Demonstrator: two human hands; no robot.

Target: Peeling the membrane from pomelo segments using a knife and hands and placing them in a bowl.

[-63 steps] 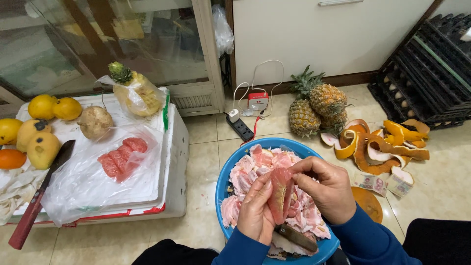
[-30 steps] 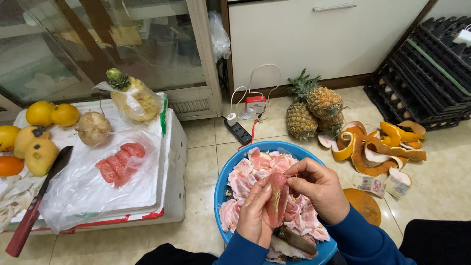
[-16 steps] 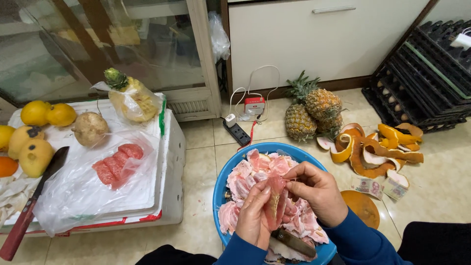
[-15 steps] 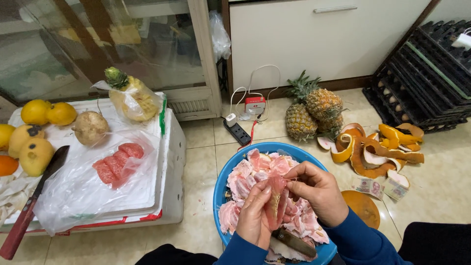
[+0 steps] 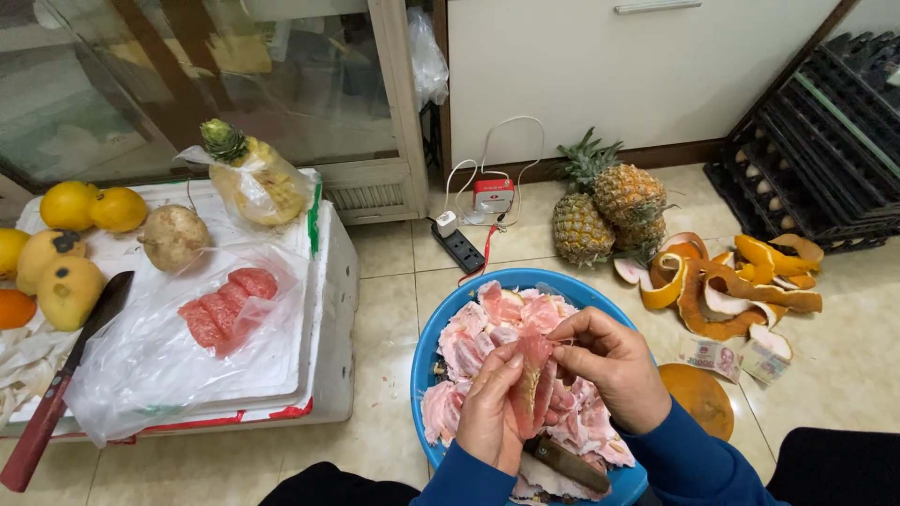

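Largest, left of the blue basin (image 5: pixel 424 370): white foam box (image 5: pixel 323 309), lid draped in thin clear plastic, bearing peeled pink segments in a bag (image 5: pixel 225 305), a rough tan round fruit (image 5: pixel 174 237), a bagged peeled pineapple (image 5: pixel 253 178), smooth yellow fruits (image 5: pixel 92 206) and a long dark knife with a red handle (image 5: pixel 58 394). Beyond the basin, toward the white cabinet: two whole pineapples (image 5: pixel 605 208), scaly and spiky-crowned; a black power strip (image 5: pixel 459 247) with a small charger. Right of the basin: curled orange-and-white peels (image 5: pixel 717 281), thick and spongy; black stacked trays (image 5: pixel 816 141) farther off. The basin itself round, smooth plastic, heaped with pink pulpy segments and pale membrane; a brown-handled knife (image 5: pixel 567 462) at the near rim.

Above the basin's middle, held upright: one pomelo segment (image 5: pixel 530 394), pink, elongated. Left hand (image 5: pixel 492 417) wrapped around the lower part from behind; right hand (image 5: pixel 609 370) pinching the top edge between thumb and fingertips. Probably light, soft, wet and somewhat slippery; juice sacs apt to crush or split under pressure. Best gripped along the tougher membrane edge, with support under the body rather than a squeeze.
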